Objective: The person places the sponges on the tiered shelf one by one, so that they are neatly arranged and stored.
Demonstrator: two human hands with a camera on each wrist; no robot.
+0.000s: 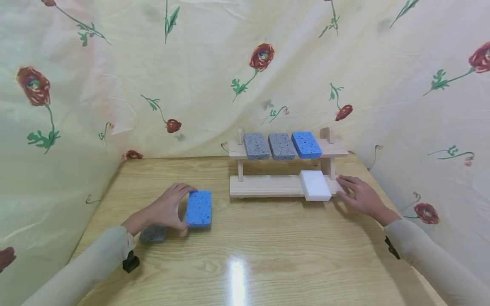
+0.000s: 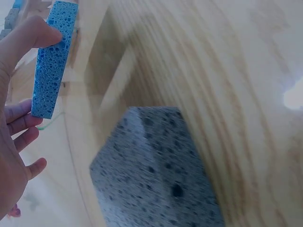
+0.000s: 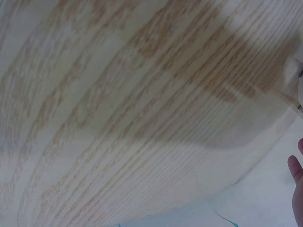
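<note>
My left hand (image 1: 170,208) pinches a blue sponge (image 1: 199,208) between thumb and fingers by its two ends. The left wrist view shows the same sponge (image 2: 54,59) edge-on, raised over the wooden table. Under my left wrist a grey speckled sponge (image 1: 153,234) lies on the table, partly hidden; it looms large in the left wrist view. At the right end of a two-tier wooden shelf (image 1: 268,186), my right hand (image 1: 361,196) holds the lower board, thumb at its front and fingers farther back. Only a few fingertips (image 3: 296,170) enter the right wrist view.
On the upper tier two grey sponges (image 1: 256,146) and a blue sponge (image 1: 306,145) lean in a row. A white sponge block (image 1: 315,185) sits at the right of the lower tier. Flowered cloth (image 1: 214,76) hangs behind and beside the wooden table (image 1: 275,250).
</note>
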